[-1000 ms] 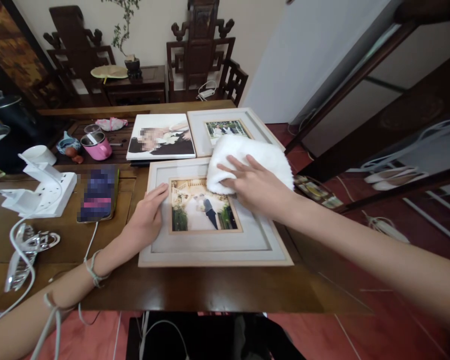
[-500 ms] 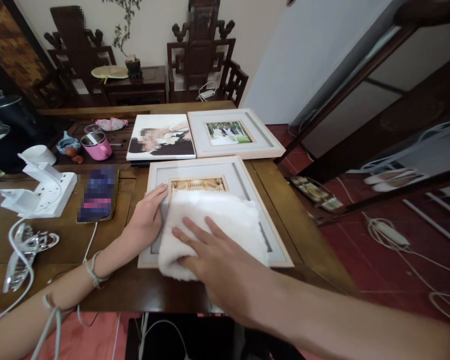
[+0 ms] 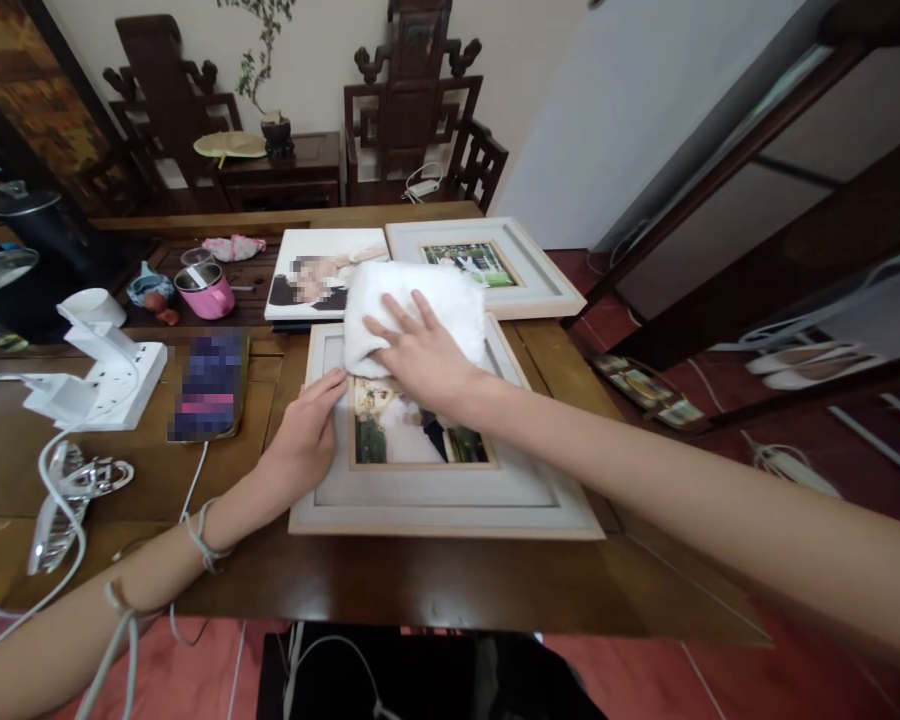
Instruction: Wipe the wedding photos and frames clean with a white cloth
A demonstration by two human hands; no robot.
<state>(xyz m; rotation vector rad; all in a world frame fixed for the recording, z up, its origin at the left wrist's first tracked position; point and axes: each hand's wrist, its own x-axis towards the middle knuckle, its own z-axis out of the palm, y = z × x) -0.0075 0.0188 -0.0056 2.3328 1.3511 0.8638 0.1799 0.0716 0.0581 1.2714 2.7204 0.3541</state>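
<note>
A white folded cloth (image 3: 412,300) lies over the far edge of a pale wooden picture frame (image 3: 450,515), hiding the top of its photo. My right hand (image 3: 424,355) presses down on the cloth with fingers spread; its thumb sits by the cloth's folded near edge. At the frame's left border rests my left hand (image 3: 307,430), fingers stretched forward and touching the rim. Beyond, a second framed photo (image 3: 551,290) lies on the right, and a white-edged photo panel (image 3: 307,285) on the left, close to the cloth.
On the wooden table (image 3: 330,580), left of the frame, are a phone (image 3: 208,385) with a cable, a white power strip (image 3: 127,385), a clear hair claw (image 3: 64,510) and a pink mug (image 3: 204,292). A dark wooden rack (image 3: 720,240) stands at the right.
My right hand and the cloth have moved away from me to the frame's far edge, uncovering the lower photo. My left hand stays at the left border. The view has shifted slightly.
</note>
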